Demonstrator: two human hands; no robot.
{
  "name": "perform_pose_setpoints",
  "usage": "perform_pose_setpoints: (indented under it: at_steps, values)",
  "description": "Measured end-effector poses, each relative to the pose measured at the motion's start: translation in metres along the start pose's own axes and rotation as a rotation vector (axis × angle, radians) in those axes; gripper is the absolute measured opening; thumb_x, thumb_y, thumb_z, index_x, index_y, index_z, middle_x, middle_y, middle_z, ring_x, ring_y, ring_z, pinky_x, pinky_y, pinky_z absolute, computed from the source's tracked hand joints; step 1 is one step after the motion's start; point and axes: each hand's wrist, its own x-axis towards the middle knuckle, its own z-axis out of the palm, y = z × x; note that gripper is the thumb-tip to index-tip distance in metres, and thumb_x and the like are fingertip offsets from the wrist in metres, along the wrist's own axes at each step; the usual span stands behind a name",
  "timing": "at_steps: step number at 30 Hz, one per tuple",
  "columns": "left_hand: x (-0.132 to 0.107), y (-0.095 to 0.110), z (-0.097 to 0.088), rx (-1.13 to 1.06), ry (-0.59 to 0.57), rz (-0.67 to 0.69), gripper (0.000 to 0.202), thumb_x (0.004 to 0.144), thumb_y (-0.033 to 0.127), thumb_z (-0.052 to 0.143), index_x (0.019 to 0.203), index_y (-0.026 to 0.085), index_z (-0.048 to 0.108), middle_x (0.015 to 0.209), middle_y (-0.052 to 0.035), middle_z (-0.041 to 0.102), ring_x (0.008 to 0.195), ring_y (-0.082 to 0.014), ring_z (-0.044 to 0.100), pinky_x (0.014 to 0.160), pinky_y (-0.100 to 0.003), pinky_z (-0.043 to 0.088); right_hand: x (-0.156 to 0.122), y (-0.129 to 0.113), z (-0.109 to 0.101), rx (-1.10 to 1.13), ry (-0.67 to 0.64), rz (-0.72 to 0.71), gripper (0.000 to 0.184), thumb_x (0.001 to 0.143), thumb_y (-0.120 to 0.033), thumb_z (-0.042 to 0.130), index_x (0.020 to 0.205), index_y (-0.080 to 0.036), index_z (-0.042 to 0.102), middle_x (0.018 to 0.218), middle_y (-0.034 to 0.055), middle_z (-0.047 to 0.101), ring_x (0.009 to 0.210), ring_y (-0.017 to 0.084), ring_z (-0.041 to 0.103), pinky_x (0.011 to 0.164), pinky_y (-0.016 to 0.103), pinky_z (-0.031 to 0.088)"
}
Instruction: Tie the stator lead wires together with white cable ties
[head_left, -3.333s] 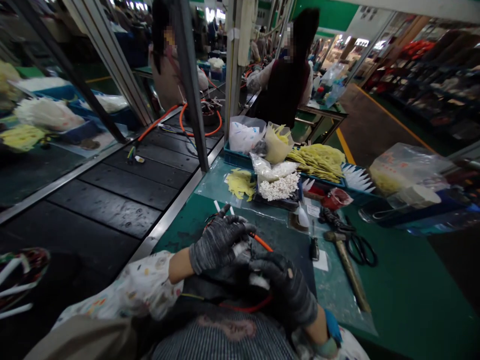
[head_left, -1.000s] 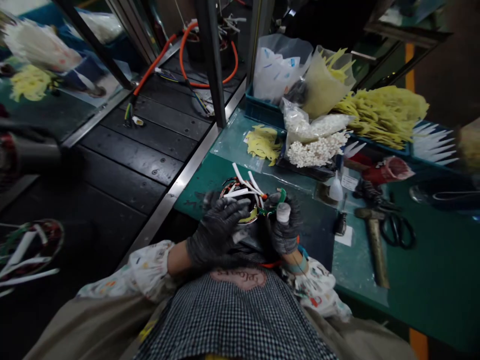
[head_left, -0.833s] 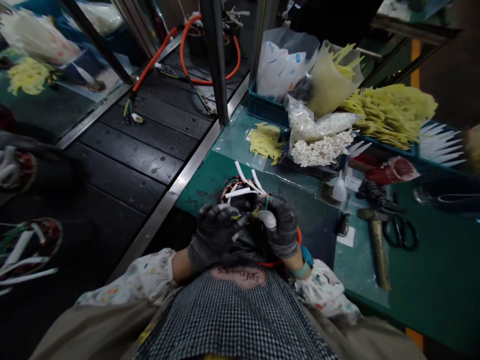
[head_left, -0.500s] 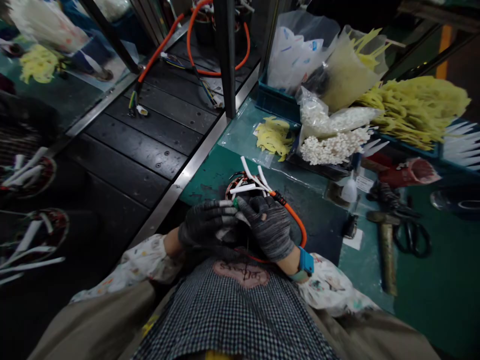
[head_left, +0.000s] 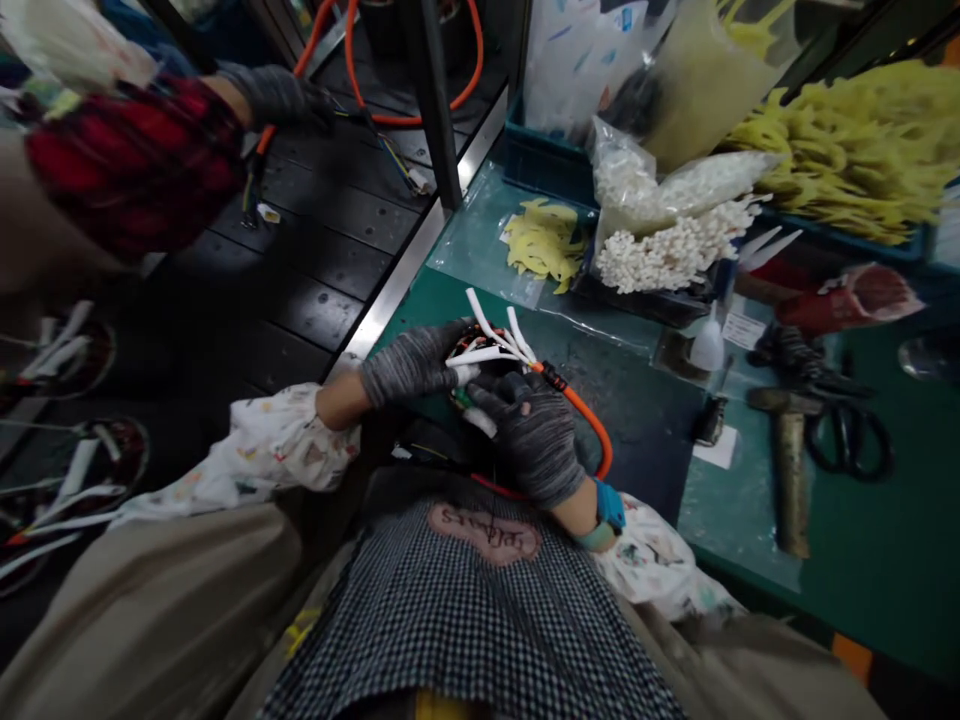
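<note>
In front of my apron stands a motor stator [head_left: 466,345], with copper windings and several white insulating sleeves [head_left: 487,315] sticking up. An orange cable [head_left: 592,415] joins the sleeved leads and curves down at the right. My gloved left hand [head_left: 416,365] is closed round the stator's left rim, its thumb by the end of a white sleeve. Across the near side lies my gloved right hand [head_left: 536,435], fingers curled in close to a green bit and a short white sleeve [head_left: 480,421]. What its fingertips pinch is hidden.
A co-worker's gloved hand [head_left: 274,97] reaches over the dark slatted conveyor [head_left: 315,300] at the left. More stators [head_left: 112,450] stand lower left. On the green bench lie yellow pieces [head_left: 545,242], bags, white beaded strands [head_left: 675,250], a hammer [head_left: 790,470] and scissors [head_left: 851,440].
My left hand has moved from the stator's near side up to its left rim, and the short white sleeve lies lower. A co-worker's arm has come in at upper left. The view has shifted slightly.
</note>
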Motion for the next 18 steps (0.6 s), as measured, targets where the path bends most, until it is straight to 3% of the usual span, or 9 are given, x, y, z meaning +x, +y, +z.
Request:
perform_pose_setpoints:
  at_steps: [3, 7, 10, 14, 18]
  values:
    - [-0.026, 0.011, 0.008, 0.017, 0.058, 0.069, 0.075, 0.108, 0.048, 0.079, 0.175, 0.023, 0.058, 0.169, -0.0159, 0.071, 0.151, -0.0379, 0.073, 0.129, -0.057, 0.061, -0.019, -0.005, 0.005, 0.015, 0.077, -0.038, 0.028, 0.112, -0.025, 0.076, 0.138, -0.028, 0.089, 0.128, 0.0114, 0.088, 0.113, 0.031, 0.080, 0.097, 0.045, 0.068]
    - [-0.046, 0.023, 0.021, -0.030, 0.140, 0.135, 0.076, 0.110, 0.043, 0.081, 0.181, 0.032, 0.053, 0.175, -0.0128, 0.066, 0.154, -0.0372, 0.072, 0.132, -0.054, 0.061, -0.033, -0.010, 0.007, 0.052, 0.177, -0.109, 0.030, 0.112, -0.023, 0.076, 0.139, -0.029, 0.087, 0.123, 0.0096, 0.088, 0.111, 0.029, 0.079, 0.094, 0.043, 0.068]
    - [-0.051, 0.022, 0.030, -0.054, 0.159, 0.135, 0.082, 0.108, 0.048, 0.087, 0.181, 0.037, 0.052, 0.182, -0.0125, 0.058, 0.163, -0.0401, 0.064, 0.139, -0.061, 0.054, -0.039, -0.011, 0.006, 0.079, 0.223, -0.114, 0.026, 0.111, -0.027, 0.078, 0.136, -0.027, 0.087, 0.127, 0.0105, 0.086, 0.114, 0.030, 0.077, 0.094, 0.045, 0.066]
    - [-0.050, 0.015, 0.041, -0.086, 0.086, 0.256, 0.111, 0.101, 0.065, 0.091, 0.190, 0.040, 0.029, 0.192, -0.0181, 0.040, 0.176, -0.0442, 0.046, 0.141, -0.071, 0.047, -0.050, -0.007, 0.010, 0.058, 0.186, -0.104, 0.030, 0.111, -0.031, 0.079, 0.140, -0.030, 0.086, 0.132, 0.0099, 0.085, 0.117, 0.031, 0.075, 0.098, 0.048, 0.065]
    - [-0.046, 0.008, 0.046, -0.052, 0.052, 0.356, 0.112, 0.104, 0.064, 0.087, 0.191, 0.043, 0.019, 0.196, -0.0158, 0.032, 0.179, -0.0460, 0.039, 0.142, -0.076, 0.044, -0.061, 0.000, 0.017, 0.055, 0.207, -0.121, 0.032, 0.108, -0.034, 0.081, 0.139, -0.031, 0.087, 0.128, 0.0101, 0.085, 0.119, 0.032, 0.073, 0.097, 0.047, 0.063]
